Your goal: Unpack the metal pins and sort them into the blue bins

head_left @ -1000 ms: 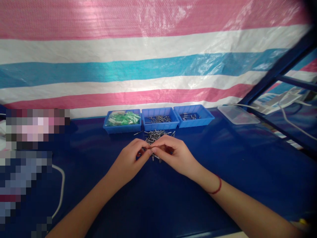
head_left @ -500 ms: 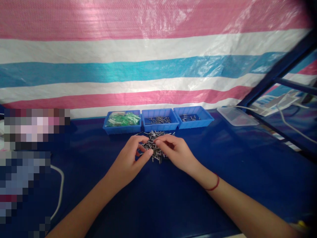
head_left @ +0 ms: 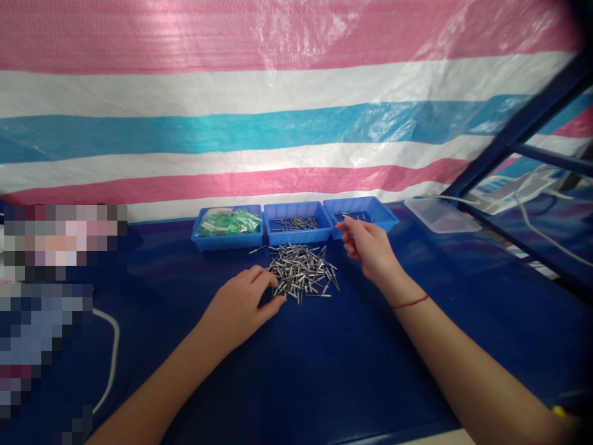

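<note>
A heap of metal pins that look like blind rivets (head_left: 303,272) lies on the blue tabletop (head_left: 315,371). At its left edge rests my left hand (head_left: 248,300), thumb and fingers apart, the fingertips touching the outer pieces. My right hand (head_left: 373,247) is raised over the front of the right blue bin (head_left: 386,216), its thumb and forefinger pinched together. Whatever is in that pinch is too small to make out. A few similar pins lie in the right bin, partly hidden by my hand. More of them fill the floor of the middle blue bin (head_left: 299,236).
The left blue bin (head_left: 227,241) holds green-and-clear plastic packets (head_left: 229,222). A clear plastic lid (head_left: 442,215) lies right of the bins. Behind stands a striped plastic sheet (head_left: 278,133); a dark metal frame (head_left: 504,142) rises at right. A white cable (head_left: 115,346) runs at left.
My right hand has gone from the heap up and right to the right bin, uncovering the heap. My left hand has drawn slightly down at the heap's left edge.
</note>
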Demonstrator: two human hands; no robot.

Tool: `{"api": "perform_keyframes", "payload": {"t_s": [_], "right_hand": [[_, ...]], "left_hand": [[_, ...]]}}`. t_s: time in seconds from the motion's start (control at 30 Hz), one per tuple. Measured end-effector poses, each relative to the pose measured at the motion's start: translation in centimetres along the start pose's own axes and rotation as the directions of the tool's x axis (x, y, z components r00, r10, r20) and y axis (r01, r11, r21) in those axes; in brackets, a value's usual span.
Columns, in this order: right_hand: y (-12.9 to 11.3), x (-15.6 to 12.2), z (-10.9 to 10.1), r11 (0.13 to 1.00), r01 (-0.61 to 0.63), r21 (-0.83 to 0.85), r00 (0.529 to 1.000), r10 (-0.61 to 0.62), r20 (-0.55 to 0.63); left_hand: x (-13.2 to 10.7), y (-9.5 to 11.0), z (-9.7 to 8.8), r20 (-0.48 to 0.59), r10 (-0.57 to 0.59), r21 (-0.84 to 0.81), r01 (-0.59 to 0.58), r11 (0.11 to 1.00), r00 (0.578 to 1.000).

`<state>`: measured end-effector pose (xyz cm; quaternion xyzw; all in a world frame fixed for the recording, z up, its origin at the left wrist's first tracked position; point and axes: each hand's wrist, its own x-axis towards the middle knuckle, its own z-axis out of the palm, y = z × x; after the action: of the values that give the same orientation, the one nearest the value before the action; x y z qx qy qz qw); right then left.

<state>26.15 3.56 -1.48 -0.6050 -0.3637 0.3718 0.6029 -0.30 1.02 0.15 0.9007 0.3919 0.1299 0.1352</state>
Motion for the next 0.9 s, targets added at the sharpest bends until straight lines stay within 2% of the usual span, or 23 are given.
{"api": "perform_keyframes", "payload": {"t_s": [0.17,0.27,0.37,0.53,0.67,0.9], "right_hand": [[-0.1,-1.9,1.5,0.994,0.076,-0.084,0.987,-0.063,0.146],[-0.3,-3.1,1.9,0.94,0.236,-0.245,0.95,-0.17,0.263],[-0.7,-4.2,2.2,0.805,0.449,-0.387,0.869,-0.294,0.398],[-1.3,-5.6,2.6,0.637,0.67,-0.383,0.71,-0.397,0.582],[-1.2,-6.1,2.9,0.575,0.727,-0.376,0.649,-0.396,0.649],[-1.1,-6.5,3.0,0.529,0.747,-0.403,0.631,-0.372,0.681]], "left_hand": [[0.1,-0.1,0.0,0.113,-0.045,0.13,0.031,0.991,0.993],[0.3,-0.1,0.0,0.148,-0.048,0.141,0.027,0.99,0.988],[0.2,-0.1,0.1,0.144,-0.055,0.144,0.034,0.989,0.988],[0.0,-0.1,0.7,0.067,-0.04,0.119,0.032,0.992,0.997],[0.2,0.1,1.2,0.05,-0.02,0.104,0.014,0.995,0.999],[0.3,0.1,1.1,0.014,-0.073,0.106,0.071,0.992,0.997]]}}
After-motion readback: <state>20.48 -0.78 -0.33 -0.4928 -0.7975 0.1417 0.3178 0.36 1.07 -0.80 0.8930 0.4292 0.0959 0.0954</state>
